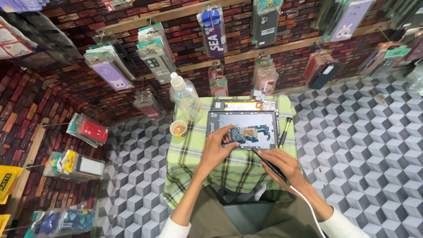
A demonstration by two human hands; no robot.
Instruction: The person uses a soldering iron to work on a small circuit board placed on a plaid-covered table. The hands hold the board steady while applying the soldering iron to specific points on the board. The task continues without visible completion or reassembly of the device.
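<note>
Soldering iron [264,161] touching circuit board [248,133] (mid-table)

Brightness: even, bright light is filling the scene, colours are showing vividly.
Shadows: soft, faint shade is lying under the hands on the tabletop [189,163].
Glare: pale sheen is glinting on the hanging plastic packages [154,53].
Distortion: wide-angle bending is curving the brick wall [57,110] and edges.
Focus: centre is staying sharp; corners are softening.
</note>
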